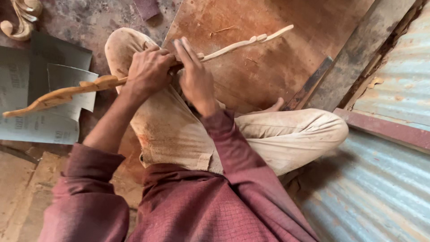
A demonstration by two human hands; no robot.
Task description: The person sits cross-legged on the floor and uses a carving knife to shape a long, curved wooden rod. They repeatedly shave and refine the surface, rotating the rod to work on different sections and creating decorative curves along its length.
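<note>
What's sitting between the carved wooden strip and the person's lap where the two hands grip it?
Nothing, in the head view: the carved strip rests directly on the raised knee, with the left hand and right hand clamped around it.

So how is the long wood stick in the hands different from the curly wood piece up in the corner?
The long carved strip is thin and stretches nearly across the view; the curly carved piece is short, thick and scrolled. The strip is held above the lap, left hand gripping it and right hand pressed on it; the curly piece lies untouched on the floor. Both are pale carved wood.
</note>
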